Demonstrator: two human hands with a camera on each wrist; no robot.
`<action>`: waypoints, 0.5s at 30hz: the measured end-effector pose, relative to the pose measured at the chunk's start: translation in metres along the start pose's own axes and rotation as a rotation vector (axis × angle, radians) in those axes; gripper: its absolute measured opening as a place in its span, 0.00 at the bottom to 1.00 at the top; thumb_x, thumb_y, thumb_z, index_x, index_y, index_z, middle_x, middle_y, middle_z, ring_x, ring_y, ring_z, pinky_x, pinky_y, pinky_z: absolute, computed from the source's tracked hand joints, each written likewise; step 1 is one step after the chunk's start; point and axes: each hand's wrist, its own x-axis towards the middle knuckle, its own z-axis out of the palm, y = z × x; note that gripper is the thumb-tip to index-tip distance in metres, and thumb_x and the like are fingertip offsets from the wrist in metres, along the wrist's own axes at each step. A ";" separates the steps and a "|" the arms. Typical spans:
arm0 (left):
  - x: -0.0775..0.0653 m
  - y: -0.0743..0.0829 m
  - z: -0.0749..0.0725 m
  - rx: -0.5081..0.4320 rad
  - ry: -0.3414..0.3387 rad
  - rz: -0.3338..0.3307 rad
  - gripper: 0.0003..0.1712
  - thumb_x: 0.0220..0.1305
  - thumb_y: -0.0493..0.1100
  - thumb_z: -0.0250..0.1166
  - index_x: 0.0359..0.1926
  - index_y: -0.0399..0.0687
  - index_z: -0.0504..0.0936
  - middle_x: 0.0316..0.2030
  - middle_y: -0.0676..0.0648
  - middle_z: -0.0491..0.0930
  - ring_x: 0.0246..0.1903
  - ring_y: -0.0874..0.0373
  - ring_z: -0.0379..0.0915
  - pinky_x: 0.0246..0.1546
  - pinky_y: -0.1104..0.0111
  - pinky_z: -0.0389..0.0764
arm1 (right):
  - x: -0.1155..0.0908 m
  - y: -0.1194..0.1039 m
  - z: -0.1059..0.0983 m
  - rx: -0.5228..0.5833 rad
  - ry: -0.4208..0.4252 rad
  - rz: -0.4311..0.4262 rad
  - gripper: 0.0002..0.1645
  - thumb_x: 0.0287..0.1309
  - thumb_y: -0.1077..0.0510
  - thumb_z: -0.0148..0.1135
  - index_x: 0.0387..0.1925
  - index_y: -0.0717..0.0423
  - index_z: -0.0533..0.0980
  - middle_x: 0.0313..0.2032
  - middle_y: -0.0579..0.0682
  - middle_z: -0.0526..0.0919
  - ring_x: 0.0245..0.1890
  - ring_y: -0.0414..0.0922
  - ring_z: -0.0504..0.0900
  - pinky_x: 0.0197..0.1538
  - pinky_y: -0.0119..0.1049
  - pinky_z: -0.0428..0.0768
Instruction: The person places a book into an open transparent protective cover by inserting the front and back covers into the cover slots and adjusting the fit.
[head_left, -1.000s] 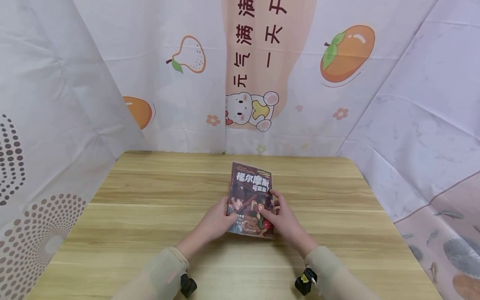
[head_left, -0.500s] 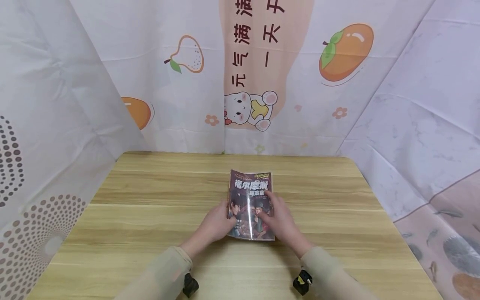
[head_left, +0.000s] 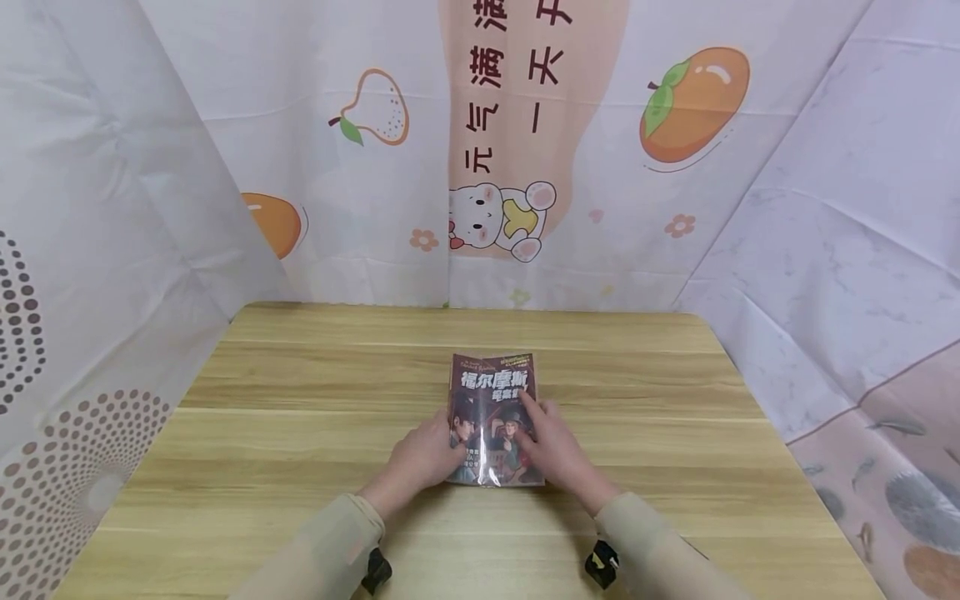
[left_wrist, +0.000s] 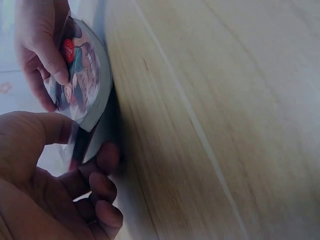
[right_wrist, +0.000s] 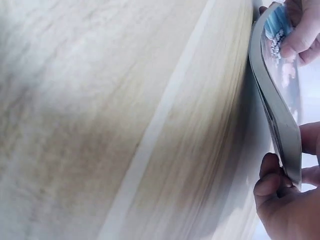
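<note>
A paperback book (head_left: 491, 379) with a dark, glossy cover and white Chinese lettering is held face up at the middle of the table. My left hand (head_left: 426, 454) grips its left edge, thumb on the cover and fingers beneath. At the opposite edge, my right hand (head_left: 558, 450) holds it the same way, with a forefinger also stretched over the cover. The right wrist view shows the page block (right_wrist: 270, 92) bowed between both hands, close over the wood. A bright glare strip runs down the middle of the cover.
The book is above a light wood-grain table (head_left: 300, 400). White printed cloth (head_left: 300, 150) hangs behind it, and more cloth lines the left and right sides. A small black device (head_left: 602, 564) is worn at each wrist.
Both hands have brought the book lower and nearer to me, and slightly left. It was tilted at first; now it lies straighter and its cover is bent along the middle.
</note>
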 end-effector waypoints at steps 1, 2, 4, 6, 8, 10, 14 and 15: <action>0.000 0.000 0.000 0.021 -0.001 -0.002 0.31 0.55 0.48 0.64 0.55 0.34 0.71 0.43 0.36 0.80 0.34 0.45 0.77 0.32 0.50 0.81 | 0.000 0.000 0.000 -0.013 -0.002 -0.004 0.44 0.60 0.61 0.62 0.73 0.58 0.52 0.51 0.63 0.69 0.24 0.40 0.72 0.28 0.34 0.79; 0.000 -0.001 0.000 0.038 -0.005 -0.006 0.30 0.56 0.49 0.64 0.54 0.33 0.71 0.42 0.35 0.80 0.33 0.45 0.77 0.31 0.51 0.81 | 0.000 0.001 0.001 -0.024 -0.005 -0.007 0.44 0.60 0.61 0.62 0.73 0.58 0.53 0.52 0.63 0.69 0.24 0.40 0.72 0.28 0.34 0.79; -0.001 -0.001 0.000 0.064 -0.012 -0.018 0.30 0.58 0.50 0.64 0.53 0.32 0.72 0.40 0.36 0.80 0.31 0.45 0.77 0.29 0.51 0.81 | 0.001 0.001 0.002 -0.054 -0.009 -0.011 0.43 0.60 0.60 0.63 0.72 0.58 0.53 0.52 0.63 0.69 0.24 0.40 0.72 0.28 0.34 0.79; -0.001 -0.002 0.000 0.084 -0.015 -0.019 0.30 0.59 0.51 0.64 0.53 0.32 0.71 0.38 0.36 0.80 0.31 0.46 0.77 0.28 0.52 0.81 | 0.001 0.002 0.002 -0.084 -0.011 -0.021 0.43 0.60 0.60 0.64 0.72 0.59 0.55 0.50 0.63 0.69 0.24 0.40 0.72 0.28 0.35 0.79; -0.002 -0.003 0.001 0.105 -0.014 -0.015 0.30 0.60 0.53 0.64 0.53 0.33 0.71 0.38 0.37 0.81 0.31 0.45 0.78 0.29 0.51 0.81 | 0.001 0.003 0.003 -0.118 -0.009 -0.032 0.41 0.59 0.59 0.64 0.70 0.60 0.57 0.48 0.62 0.70 0.24 0.41 0.71 0.28 0.36 0.78; -0.003 -0.004 0.000 0.127 -0.014 -0.002 0.30 0.61 0.54 0.64 0.54 0.35 0.71 0.38 0.37 0.81 0.32 0.44 0.78 0.30 0.50 0.81 | 0.001 0.004 0.004 -0.155 -0.010 -0.048 0.40 0.60 0.58 0.65 0.69 0.61 0.59 0.45 0.60 0.69 0.23 0.41 0.70 0.27 0.37 0.77; -0.006 -0.004 -0.002 0.165 -0.021 0.020 0.32 0.62 0.57 0.63 0.56 0.36 0.70 0.40 0.37 0.81 0.36 0.41 0.79 0.34 0.49 0.80 | 0.001 0.007 0.005 -0.255 -0.001 -0.073 0.37 0.61 0.54 0.64 0.68 0.61 0.63 0.39 0.55 0.67 0.23 0.41 0.67 0.25 0.36 0.73; -0.006 -0.004 -0.002 0.169 -0.024 0.020 0.33 0.62 0.57 0.63 0.56 0.36 0.70 0.40 0.37 0.81 0.36 0.41 0.79 0.35 0.49 0.80 | 0.001 0.008 0.004 -0.280 0.003 -0.081 0.37 0.61 0.53 0.64 0.67 0.61 0.64 0.37 0.53 0.67 0.23 0.41 0.66 0.24 0.35 0.72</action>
